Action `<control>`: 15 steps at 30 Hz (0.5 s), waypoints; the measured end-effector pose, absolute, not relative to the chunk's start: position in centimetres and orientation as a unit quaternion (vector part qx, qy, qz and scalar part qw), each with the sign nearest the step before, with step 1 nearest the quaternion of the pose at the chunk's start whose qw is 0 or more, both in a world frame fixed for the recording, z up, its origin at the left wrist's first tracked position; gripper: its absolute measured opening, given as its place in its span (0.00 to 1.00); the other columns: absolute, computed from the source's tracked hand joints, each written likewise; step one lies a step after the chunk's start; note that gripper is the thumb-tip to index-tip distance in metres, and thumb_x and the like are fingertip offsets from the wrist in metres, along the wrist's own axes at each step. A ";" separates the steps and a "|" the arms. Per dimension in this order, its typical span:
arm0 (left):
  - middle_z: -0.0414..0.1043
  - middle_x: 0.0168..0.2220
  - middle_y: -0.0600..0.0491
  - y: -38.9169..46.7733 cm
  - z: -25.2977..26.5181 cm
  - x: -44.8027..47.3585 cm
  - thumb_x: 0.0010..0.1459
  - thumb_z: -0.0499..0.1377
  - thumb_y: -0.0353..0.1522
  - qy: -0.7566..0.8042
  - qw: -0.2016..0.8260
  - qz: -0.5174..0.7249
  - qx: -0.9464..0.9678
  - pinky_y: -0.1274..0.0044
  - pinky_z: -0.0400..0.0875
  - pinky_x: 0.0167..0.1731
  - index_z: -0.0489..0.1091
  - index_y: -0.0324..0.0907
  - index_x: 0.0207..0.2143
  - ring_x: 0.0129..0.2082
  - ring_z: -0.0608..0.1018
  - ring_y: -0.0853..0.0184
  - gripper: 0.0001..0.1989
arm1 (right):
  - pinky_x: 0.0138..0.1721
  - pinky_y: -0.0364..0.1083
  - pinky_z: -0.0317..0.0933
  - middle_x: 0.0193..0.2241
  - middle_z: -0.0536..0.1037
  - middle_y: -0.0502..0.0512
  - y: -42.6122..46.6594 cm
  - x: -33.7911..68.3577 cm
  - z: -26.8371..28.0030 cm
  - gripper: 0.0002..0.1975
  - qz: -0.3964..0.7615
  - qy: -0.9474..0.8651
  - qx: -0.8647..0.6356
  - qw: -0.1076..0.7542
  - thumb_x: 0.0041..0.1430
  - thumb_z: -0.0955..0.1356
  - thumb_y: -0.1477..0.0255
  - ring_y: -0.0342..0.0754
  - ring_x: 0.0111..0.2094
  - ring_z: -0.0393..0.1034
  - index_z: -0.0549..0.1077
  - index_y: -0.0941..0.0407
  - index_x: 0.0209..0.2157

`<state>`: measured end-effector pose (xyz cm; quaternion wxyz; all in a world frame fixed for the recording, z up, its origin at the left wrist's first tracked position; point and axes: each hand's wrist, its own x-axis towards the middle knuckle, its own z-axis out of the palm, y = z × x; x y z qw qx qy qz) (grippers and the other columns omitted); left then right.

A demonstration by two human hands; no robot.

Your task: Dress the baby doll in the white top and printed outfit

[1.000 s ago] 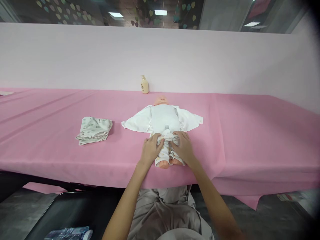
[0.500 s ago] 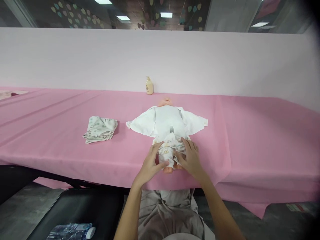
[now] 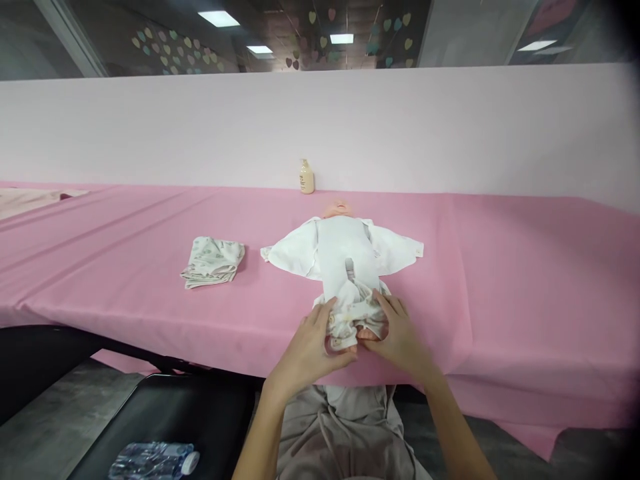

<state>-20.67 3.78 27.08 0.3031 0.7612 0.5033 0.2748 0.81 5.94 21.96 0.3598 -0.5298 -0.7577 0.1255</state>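
Observation:
A baby doll (image 3: pixel 340 209) lies on its back on the pink-covered table, head toward the wall. It wears a white top (image 3: pixel 347 243) whose sleeves spread out to both sides. Patterned white baby pants (image 3: pixel 355 313) are bunched around its legs near the table's front edge. My left hand (image 3: pixel 310 350) is curled on the left side of the pants, thumb by a foot. Around the right side curls my right hand (image 3: pixel 403 337), its thumb at the other foot (image 3: pixel 367 335). Parts of the legs are hidden by cloth and fingers.
A folded patterned cloth (image 3: pixel 213 262) lies left of the doll. Against the wall stands a cream pump bottle (image 3: pixel 307 177). Pale pink fabric (image 3: pixel 35 200) lies at the far left. A black chair (image 3: pixel 200 413) below the table holds a plastic water bottle (image 3: pixel 153 460).
The view has shifted slightly. Both hands have moved toward the doll's feet, and the pants are bunched differently, with the foot on the right more exposed.

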 end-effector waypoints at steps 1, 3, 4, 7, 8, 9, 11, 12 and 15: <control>0.61 0.57 0.47 3.6 27.2 -20.6 0.50 0.63 0.43 0.498 0.289 0.270 0.772 0.64 0.64 0.51 0.50 0.49 0.63 0.53 0.68 0.54 0.40 | 0.49 0.55 0.62 0.50 0.66 0.61 5.8 0.6 21.5 0.39 0.098 -0.755 -0.525 0.381 0.50 0.70 0.60 0.58 0.52 0.60 0.55 0.53 0.61; 0.68 0.52 0.48 3.5 27.4 -20.4 0.50 0.62 0.40 0.484 0.263 0.266 0.791 0.65 0.66 0.48 0.57 0.46 0.59 0.47 0.71 0.57 0.34 | 0.44 0.55 0.62 0.43 0.71 0.59 5.4 0.1 20.8 0.31 0.032 -0.751 -0.510 0.418 0.52 0.69 0.62 0.57 0.45 0.64 0.62 0.54 0.57; 0.71 0.48 0.50 3.6 27.5 -20.2 0.50 0.62 0.38 0.477 0.249 0.266 0.800 0.67 0.66 0.46 0.61 0.46 0.56 0.44 0.73 0.59 0.30 | 0.43 0.55 0.61 0.41 0.72 0.59 5.3 -0.1 20.5 0.27 -0.001 -0.751 -0.499 0.433 0.53 0.69 0.63 0.56 0.42 0.65 0.64 0.55 0.54; 0.75 0.40 0.55 4.1 27.7 -19.7 0.47 0.63 0.30 0.462 0.187 0.266 0.826 0.70 0.65 0.41 0.67 0.46 0.47 0.36 0.74 0.63 0.21 | 0.40 0.53 0.58 0.39 0.75 0.57 5.3 -0.4 20.3 0.16 -0.067 -0.753 -0.457 0.468 0.58 0.65 0.68 0.54 0.39 0.67 0.68 0.55 0.48; 0.76 0.38 0.56 4.3 27.6 -19.5 0.47 0.62 0.28 0.459 0.160 0.268 0.832 0.71 0.65 0.39 0.68 0.45 0.44 0.34 0.74 0.63 0.19 | 0.41 0.53 0.58 0.38 0.76 0.56 5.3 -0.4 20.4 0.13 -0.083 -0.750 -0.447 0.480 0.60 0.63 0.71 0.52 0.38 0.68 0.69 0.55 0.46; 0.76 0.38 0.57 4.5 27.4 -19.4 0.47 0.61 0.27 0.457 0.135 0.273 0.836 0.71 0.64 0.38 0.68 0.45 0.42 0.33 0.75 0.63 0.17 | 0.41 0.53 0.57 0.37 0.76 0.55 5.4 -0.3 20.5 0.11 -0.099 -0.743 -0.441 0.493 0.60 0.62 0.73 0.51 0.37 0.69 0.69 0.55 0.44; 0.77 0.37 0.57 5.0 26.8 -19.1 0.48 0.61 0.26 0.453 0.086 0.296 0.836 0.72 0.62 0.35 0.68 0.45 0.39 0.33 0.75 0.63 0.14 | 0.43 0.54 0.56 0.33 0.77 0.54 5.6 -0.1 20.6 0.09 -0.134 -0.726 -0.438 0.513 0.60 0.62 0.75 0.51 0.34 0.70 0.69 0.55 0.41; 0.77 0.36 0.56 5.2 26.4 -19.0 0.49 0.60 0.26 0.449 0.063 0.310 0.835 0.72 0.62 0.34 0.68 0.45 0.40 0.32 0.76 0.64 0.13 | 0.44 0.54 0.57 0.32 0.77 0.53 5.7 0.0 20.6 0.08 -0.142 -0.722 -0.437 0.517 0.59 0.63 0.75 0.51 0.34 0.70 0.69 0.55 0.40; 0.77 0.35 0.55 5.5 25.3 -18.9 0.52 0.60 0.26 0.430 -0.007 0.350 0.832 0.72 0.61 0.33 0.67 0.44 0.44 0.31 0.76 0.64 0.16 | 0.40 0.51 0.63 0.35 0.77 0.55 5.7 0.0 20.3 0.11 -0.094 -0.735 -0.440 0.508 0.58 0.65 0.73 0.51 0.36 0.71 0.68 0.55 0.44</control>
